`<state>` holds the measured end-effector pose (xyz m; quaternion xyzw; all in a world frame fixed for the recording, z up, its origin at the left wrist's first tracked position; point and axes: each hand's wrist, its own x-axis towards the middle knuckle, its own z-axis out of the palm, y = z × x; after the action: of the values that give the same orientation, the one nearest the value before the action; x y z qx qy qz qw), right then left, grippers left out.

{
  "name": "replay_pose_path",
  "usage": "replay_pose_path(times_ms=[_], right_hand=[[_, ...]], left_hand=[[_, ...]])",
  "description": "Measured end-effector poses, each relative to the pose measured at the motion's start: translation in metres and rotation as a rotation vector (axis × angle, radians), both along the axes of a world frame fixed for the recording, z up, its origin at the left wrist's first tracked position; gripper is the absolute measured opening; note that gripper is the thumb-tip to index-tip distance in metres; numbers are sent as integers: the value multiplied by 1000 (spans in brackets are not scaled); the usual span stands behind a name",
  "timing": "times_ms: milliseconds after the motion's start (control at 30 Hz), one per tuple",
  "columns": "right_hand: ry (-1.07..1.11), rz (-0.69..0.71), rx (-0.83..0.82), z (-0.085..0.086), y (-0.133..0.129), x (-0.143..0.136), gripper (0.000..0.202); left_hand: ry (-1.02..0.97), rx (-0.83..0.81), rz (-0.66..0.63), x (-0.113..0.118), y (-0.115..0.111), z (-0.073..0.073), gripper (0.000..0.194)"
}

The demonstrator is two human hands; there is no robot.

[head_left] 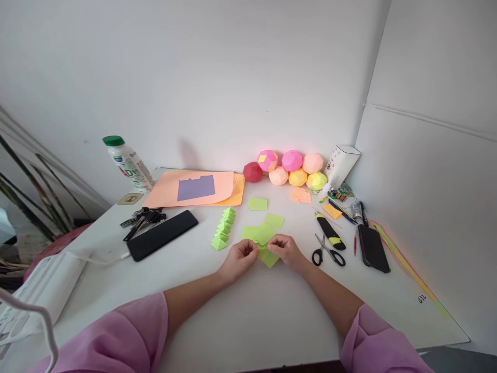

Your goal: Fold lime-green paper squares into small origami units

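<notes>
Between the left hand and right hand, we see a green paper piece pinched by both (long axis unclear), neither clearly nearer.

Soft, greyish light here, spreading fairly evenly over the white table and wall, apparently from the left, because the bottle is throwing a fuzzy shadow rightward, while a pink glow tints the wall just above the paper balls. The green paper squares read clearly, small print goes mushy, and the wide lens is stretching the edges, bottle and white box leaning outward!
</notes>
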<state>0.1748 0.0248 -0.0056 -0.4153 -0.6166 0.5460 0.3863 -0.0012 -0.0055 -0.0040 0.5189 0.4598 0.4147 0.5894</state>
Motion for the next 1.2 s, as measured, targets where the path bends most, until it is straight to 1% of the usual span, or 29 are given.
replay_pose_path(times_ms=[133, 267, 433, 600, 700, 833, 933, 1033, 1133, 1200], right_hand=[[33, -29, -31, 0, 0, 2, 18], [61, -32, -79, -1, 0, 2, 20], [31, -31, -67, -2, 0, 1, 24], [17, -30, -43, -2, 0, 2, 26], [29, -17, -10, -2, 1, 3, 27], [63, -21, -47, -5, 4, 3, 25], [85, -10, -83, -8, 4, 2, 25], [103, 28, -101, -10, 5, 2, 33], [82, 65, -85, -11, 5, 3, 43], [59, 88, -87, -11, 6, 4, 46]], left_hand=[[-101, -50, 33, -1, 1, -2, 24], [-223, -27, 38, -1, 3, -2, 27], [-179, -23, -9, 1, 3, -3, 31], [-179, -14, 33, 1, 5, -6, 31], [-186, -21, 51, 1, 5, -4, 33], [-192, -33, 66, 1, 3, -2, 34], [-218, 4, 80, 2, 1, -4, 33], [-245, 66, 98, 3, 1, -8, 31], [-251, 101, 136, 3, 2, -10, 33], [-224, 125, 114, 3, 2, -11, 29]])
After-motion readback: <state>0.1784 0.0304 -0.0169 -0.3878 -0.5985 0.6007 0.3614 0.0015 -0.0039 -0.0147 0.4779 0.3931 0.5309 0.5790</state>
